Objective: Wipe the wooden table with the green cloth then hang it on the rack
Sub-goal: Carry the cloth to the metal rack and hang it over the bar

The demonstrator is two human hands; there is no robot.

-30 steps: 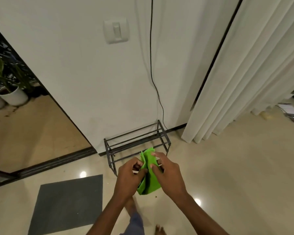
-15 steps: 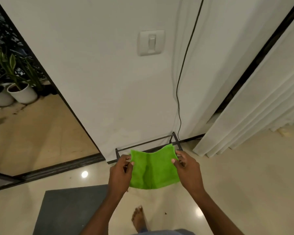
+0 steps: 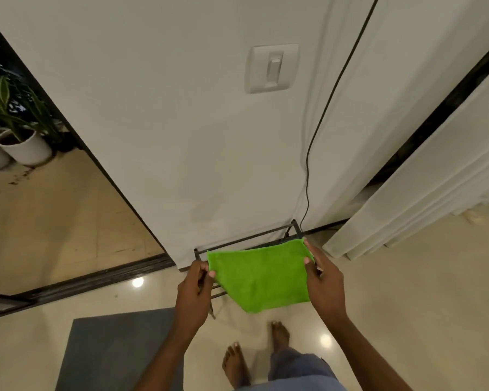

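1. Green, square-edged and soft, the cloth [image 3: 261, 277] is stretched out flat in the lower centre of the frame. It is held up in the air between two hands, with its lowest corner hanging toward the pale glossy floor [image 3: 407, 306].
2. The left hand [image 3: 194, 292] is at the cloth's upper left corner, and its fingers [image 3: 206, 273] and thumb pinch that corner.
3. The right hand [image 3: 326, 286] holds the cloth's right edge, with its fingers [image 3: 311, 248] and thumb closed on the upper right corner.
4. A low rack of thin dark metal bars [image 3: 295, 228] stands against the foot of the white wall, just behind the cloth and largely hidden by it. Whether the cloth touches the bars cannot be told.
5. Higher up the wall are a white rocker switch [image 3: 271, 68] and a thin black cable [image 3: 322, 117], which runs down to the rack.
6. White curtains [image 3: 421, 187] hang at the right. A grey rectangular mat [image 3: 110, 351] lies at the lower left, and a leafy plant in a white pot [image 3: 26, 148] stands at the far left.
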